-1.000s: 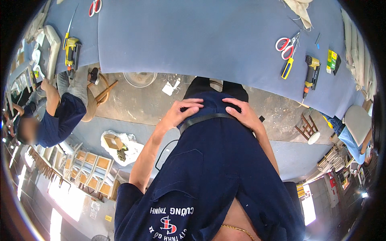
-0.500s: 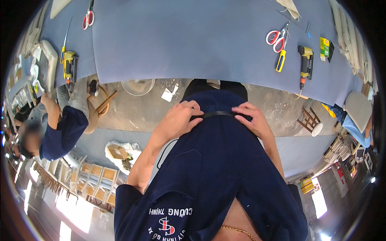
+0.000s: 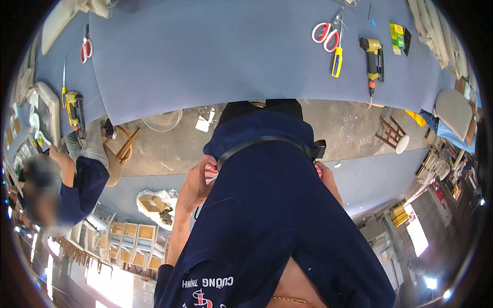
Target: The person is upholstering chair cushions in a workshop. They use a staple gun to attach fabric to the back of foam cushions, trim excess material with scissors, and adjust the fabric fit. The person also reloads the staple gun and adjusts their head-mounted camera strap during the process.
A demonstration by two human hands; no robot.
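Observation:
A thin black belt [image 3: 246, 146] goes round my waist over the navy shirt [image 3: 257, 190]. At its right end a black loop or small pouch [image 3: 319, 149] sticks out. My left hand [image 3: 196, 180] is at my left side just below the belt, its fingers curled in against the shirt; what they hold is hidden. My right hand [image 3: 324, 174] is at my right side below the black loop, mostly covered by the shirt, so its fingers barely show.
A table with a grey-blue cover [image 3: 205, 56] lies ahead. On it are red-handled scissors [image 3: 329, 37], a yellow screwdriver [image 3: 337, 62], two staple guns [image 3: 372, 59] and smaller scissors [image 3: 86, 49]. A co-worker [image 3: 84, 177] sits at left. A wooden stool [image 3: 393, 136] stands at right.
Both hands have moved from the front of the belt back to my sides. The belt now shows along its front, with the black loop at right. My view has shifted slightly.

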